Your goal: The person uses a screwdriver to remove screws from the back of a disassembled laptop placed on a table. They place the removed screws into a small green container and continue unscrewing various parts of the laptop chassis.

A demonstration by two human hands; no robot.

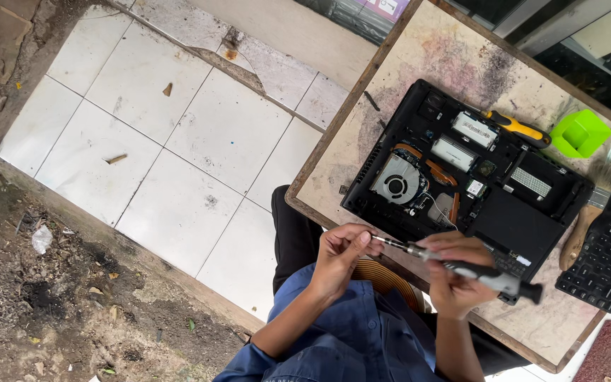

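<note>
Screwdriver (461, 267) lies level in right hand (456, 272), left fingers (362, 239) pinching its tip.

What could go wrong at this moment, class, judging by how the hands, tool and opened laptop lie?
1. The left hand pinches the tip of the screwdriver held by the right hand; a slip might prick a finger.
2. The opened laptop lies near the table edge and might get knocked.

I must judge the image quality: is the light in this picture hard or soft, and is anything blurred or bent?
Head view: soft, even daylight, no glare, faint shadows; hands, grey screwdriver and opened laptop sharp; wooden table edges look tilted by the wide lens.
</note>
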